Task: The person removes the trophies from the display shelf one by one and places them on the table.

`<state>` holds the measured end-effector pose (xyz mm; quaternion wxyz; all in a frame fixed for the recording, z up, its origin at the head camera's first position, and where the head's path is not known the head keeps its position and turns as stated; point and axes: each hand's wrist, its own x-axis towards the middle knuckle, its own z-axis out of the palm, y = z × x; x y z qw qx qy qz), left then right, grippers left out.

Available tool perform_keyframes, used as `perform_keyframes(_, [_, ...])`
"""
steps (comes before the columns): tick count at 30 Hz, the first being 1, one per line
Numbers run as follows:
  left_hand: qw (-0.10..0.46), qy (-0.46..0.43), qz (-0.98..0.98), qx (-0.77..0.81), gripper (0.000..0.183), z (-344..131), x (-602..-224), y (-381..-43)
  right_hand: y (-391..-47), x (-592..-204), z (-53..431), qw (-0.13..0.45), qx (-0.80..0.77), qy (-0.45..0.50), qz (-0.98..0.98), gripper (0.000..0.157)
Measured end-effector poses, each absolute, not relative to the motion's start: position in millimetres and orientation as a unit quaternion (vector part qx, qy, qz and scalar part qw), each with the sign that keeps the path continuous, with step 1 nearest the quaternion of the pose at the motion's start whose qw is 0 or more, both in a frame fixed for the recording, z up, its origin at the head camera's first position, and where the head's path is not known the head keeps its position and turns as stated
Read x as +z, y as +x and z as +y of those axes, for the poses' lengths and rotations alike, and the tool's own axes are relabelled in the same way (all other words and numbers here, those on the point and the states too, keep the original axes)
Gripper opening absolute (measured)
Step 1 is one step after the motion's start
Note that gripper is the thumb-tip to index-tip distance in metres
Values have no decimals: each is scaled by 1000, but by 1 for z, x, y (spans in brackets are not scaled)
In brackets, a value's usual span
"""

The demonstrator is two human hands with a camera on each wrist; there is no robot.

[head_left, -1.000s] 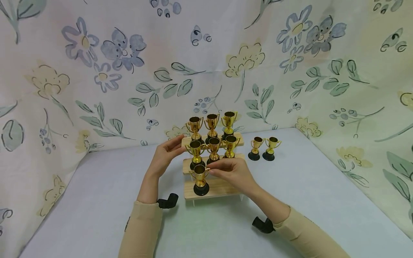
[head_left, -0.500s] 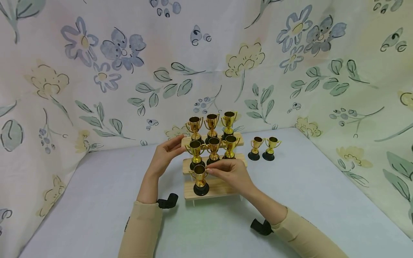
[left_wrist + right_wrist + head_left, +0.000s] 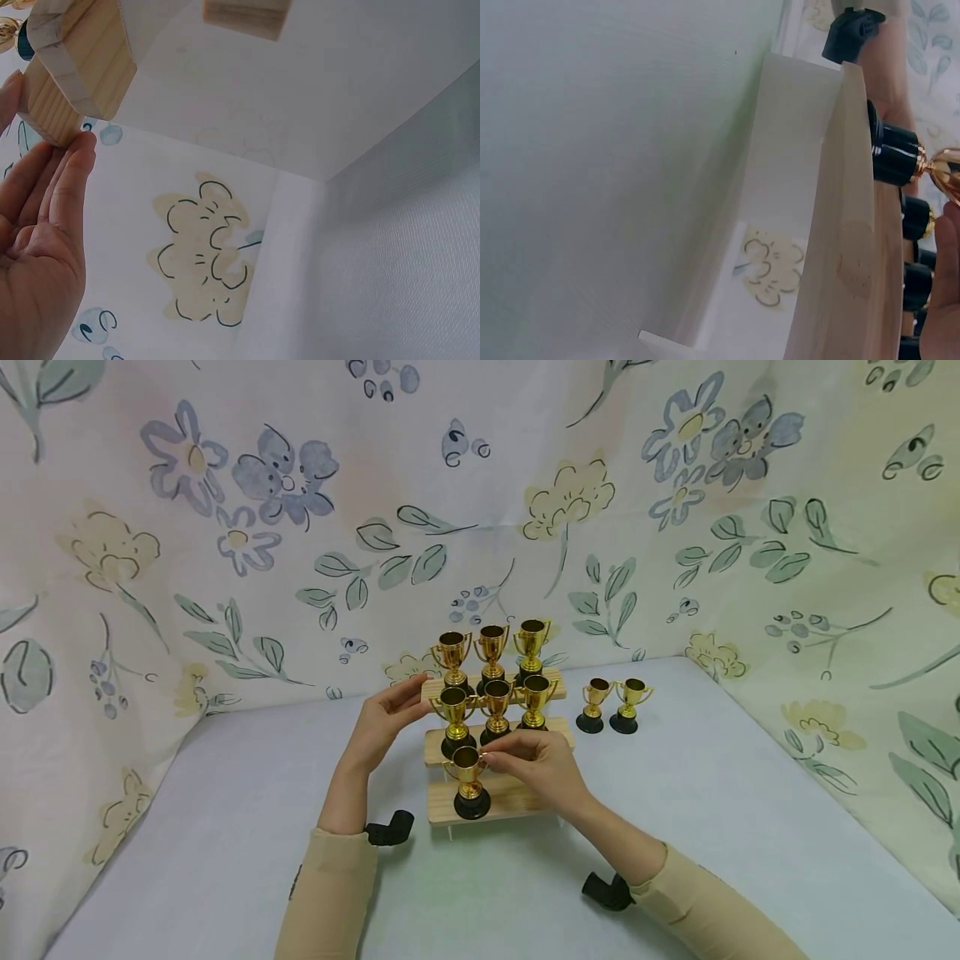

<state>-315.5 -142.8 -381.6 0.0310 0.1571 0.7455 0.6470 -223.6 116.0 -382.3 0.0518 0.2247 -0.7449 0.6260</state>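
A tiered wooden display stand (image 3: 517, 799) bears small gold trophy cups on black bases. My right hand (image 3: 547, 768) pinches the right handle of the trophy (image 3: 467, 767) at the left part of the lowest shelf. That trophy stands upright, its black base (image 3: 896, 154) right at the shelf's front edge in the right wrist view. At the stand's upper left, my left hand (image 3: 381, 727) holds the end of the top shelf (image 3: 49, 109) between thumb and fingers. Three trophies (image 3: 452, 650) line the top shelf. Three more (image 3: 454, 708) occupy the middle one, their bases partly hidden.
Two further trophies, one coppery gold (image 3: 596, 693) and one yellower (image 3: 632, 693), stand on the white tabletop (image 3: 720, 793) to the right of the stand. A floral cloth (image 3: 495, 485) hangs behind. Black wrist cameras (image 3: 390, 828) stick out from both wrists.
The trophy in my right hand has shifted slightly forward and to the right on the lowest shelf. The right forearm has moved a little to the left; my left hand stays put.
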Motion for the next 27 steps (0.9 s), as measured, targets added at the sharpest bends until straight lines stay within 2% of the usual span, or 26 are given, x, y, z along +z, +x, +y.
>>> perform_keyframes(27, [34, 152, 742, 652, 63, -143, -381, -315, -222, -381, 149, 92, 627, 243, -734, 16])
